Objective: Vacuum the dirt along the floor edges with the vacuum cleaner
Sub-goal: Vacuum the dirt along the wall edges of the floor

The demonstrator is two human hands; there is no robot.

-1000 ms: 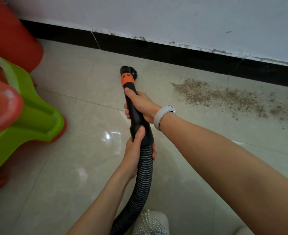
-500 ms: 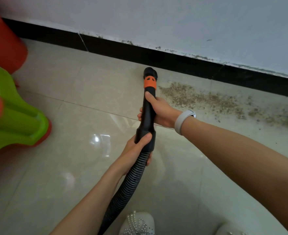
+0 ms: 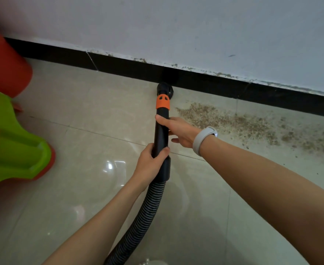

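Right hand (image 3: 178, 131) wraps the black tube (image 3: 162, 131) of the vacuum cleaner from the right side, thumb across the top just below the orange collar (image 3: 162, 101), fingers curled behind it; one finger sticks out loose beneath the palm. Pale wristband (image 3: 203, 139) on that wrist, forearm stretching in from the lower right corner of the floor. Left hand (image 3: 151, 163) grips the same tube lower down, thumb over it, just above where the ribbed hose (image 3: 138, 222) begins; left forearm comes up from the bottom edge. Tube points away from the person, its brush head (image 3: 165, 89) down at the floor edge, against or just beside the black skirting (image 3: 224, 87). Dirt (image 3: 233, 123) lies scattered along the floor edge to the right of the head, near the skirting. Green stool (image 3: 18, 148) and red stool (image 3: 2, 67) at the left edge of the floor.
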